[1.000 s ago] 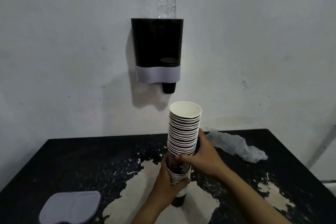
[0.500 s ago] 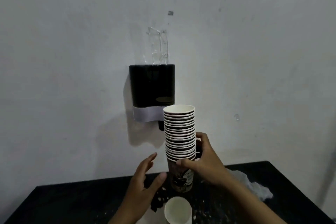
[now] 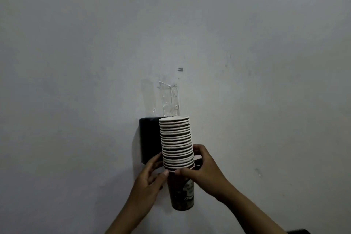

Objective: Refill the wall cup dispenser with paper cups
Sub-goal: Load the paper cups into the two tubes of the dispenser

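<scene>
Holding the stack of cups (image 3: pixel 176 142) upright in front of the dispenser (image 3: pixel 149 138) on the wall (image 3: pixel 76 62), so the bottom can drop into its open top once I lift higher. My right hand (image 3: pixel 201 169) wraps the lower rims; my left hand (image 3: pixel 150 178) pinches the other side with thumb and fingers, steadying it so nothing tips.

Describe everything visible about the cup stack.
The cup stack is a tall column of nested paper cups with white rolled rims and dark printed walls; only the bottom cup shows its full side, with pale lettering. It stands nearly upright, mouths up, raised in front of the black dispenser on the wall, hiding its right part. The left hand and right hand grip it at the lowest rims, thumbs in front. It is not yet in the dispenser.
</scene>
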